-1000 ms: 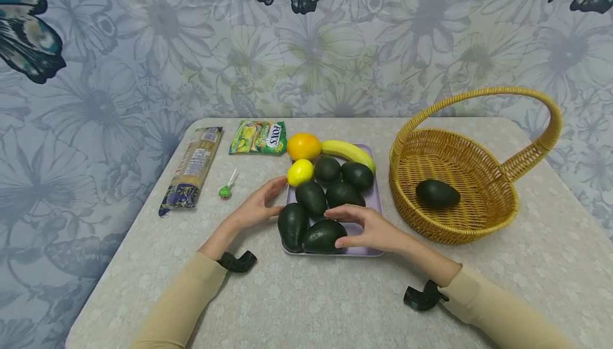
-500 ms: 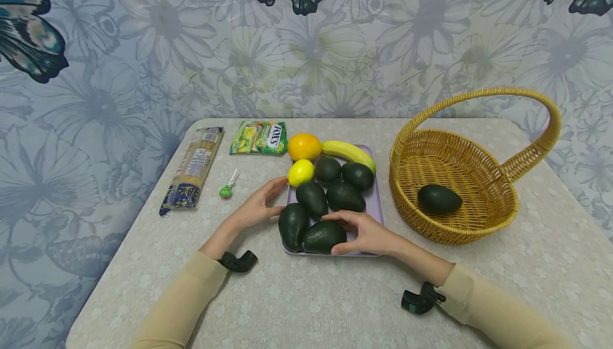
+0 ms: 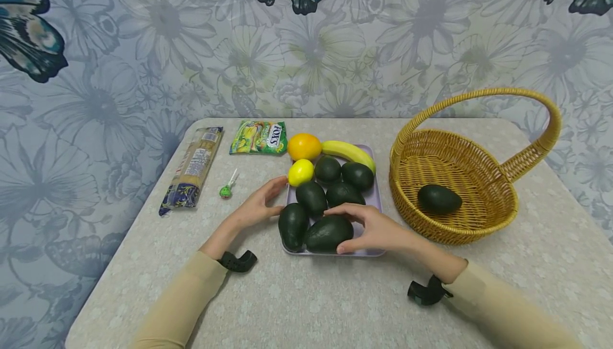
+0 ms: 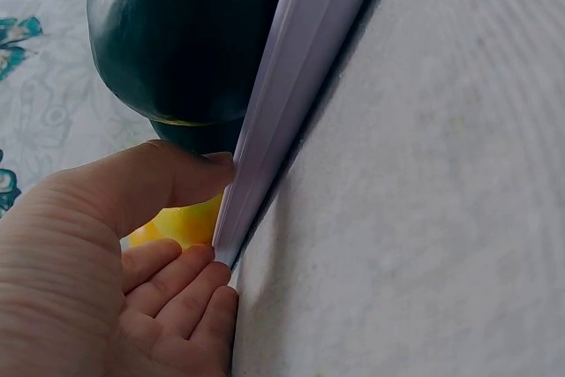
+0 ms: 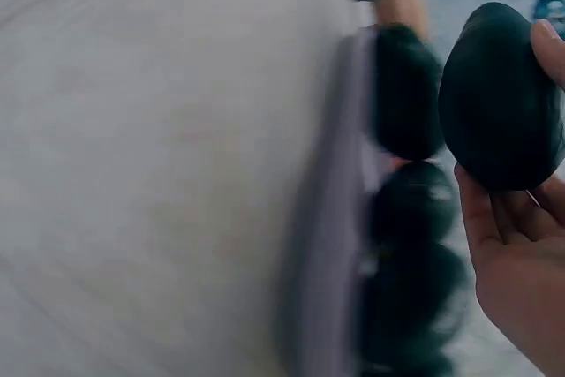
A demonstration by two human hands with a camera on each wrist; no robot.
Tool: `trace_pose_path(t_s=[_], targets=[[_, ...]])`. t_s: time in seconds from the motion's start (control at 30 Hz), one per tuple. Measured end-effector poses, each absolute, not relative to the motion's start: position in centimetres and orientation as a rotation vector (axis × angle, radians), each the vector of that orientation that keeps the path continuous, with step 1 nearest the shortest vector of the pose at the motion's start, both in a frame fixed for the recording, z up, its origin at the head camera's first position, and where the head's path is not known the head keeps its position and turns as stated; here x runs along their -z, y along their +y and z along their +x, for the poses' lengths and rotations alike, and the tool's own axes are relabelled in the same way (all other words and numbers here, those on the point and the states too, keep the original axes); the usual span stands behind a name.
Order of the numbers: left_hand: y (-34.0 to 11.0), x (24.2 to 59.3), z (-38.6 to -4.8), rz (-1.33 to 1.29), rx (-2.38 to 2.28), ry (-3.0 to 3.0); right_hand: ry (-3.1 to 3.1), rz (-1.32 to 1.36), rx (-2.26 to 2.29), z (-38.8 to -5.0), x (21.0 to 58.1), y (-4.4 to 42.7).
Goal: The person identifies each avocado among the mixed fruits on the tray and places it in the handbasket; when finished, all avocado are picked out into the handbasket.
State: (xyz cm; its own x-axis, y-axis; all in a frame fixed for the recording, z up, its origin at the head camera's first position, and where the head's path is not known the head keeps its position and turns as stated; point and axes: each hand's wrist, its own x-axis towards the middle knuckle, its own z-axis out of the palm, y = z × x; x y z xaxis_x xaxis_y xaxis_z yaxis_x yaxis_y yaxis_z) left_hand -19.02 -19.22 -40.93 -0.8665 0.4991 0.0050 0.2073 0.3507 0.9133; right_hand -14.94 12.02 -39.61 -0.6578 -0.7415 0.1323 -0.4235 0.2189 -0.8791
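- Head view: a dark avocado (image 3: 326,235) is pinched between the thumb and fingers of the right hand (image 3: 375,229); the tray (image 3: 375,200) is seen beneath those fingers, the basket (image 3: 445,165) to their right.
- Left wrist view: the tray's rim is touched by the thumb of the left hand (image 4: 97,240), whose fingers are loosely extended.
- Right wrist view: the avocado appears raised above the neighbouring avocados (image 5: 406,94); lifting is judged to be in hand, a steady grip and more height being called for next.
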Motion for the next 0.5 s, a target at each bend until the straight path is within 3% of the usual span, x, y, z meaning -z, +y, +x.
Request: trace_pose_path(t_s=[0.27,0.5], targets=[[-19.7,43.3,-20.1,0.628,-1.546,2.333,2.191,-1.165,1.545,-15.0,34.5,17.1],[-20.1,44.2,-20.6,0.634,-1.548,2.350,2.462,-1.027,1.458,-15.4,32.6,24.2]])
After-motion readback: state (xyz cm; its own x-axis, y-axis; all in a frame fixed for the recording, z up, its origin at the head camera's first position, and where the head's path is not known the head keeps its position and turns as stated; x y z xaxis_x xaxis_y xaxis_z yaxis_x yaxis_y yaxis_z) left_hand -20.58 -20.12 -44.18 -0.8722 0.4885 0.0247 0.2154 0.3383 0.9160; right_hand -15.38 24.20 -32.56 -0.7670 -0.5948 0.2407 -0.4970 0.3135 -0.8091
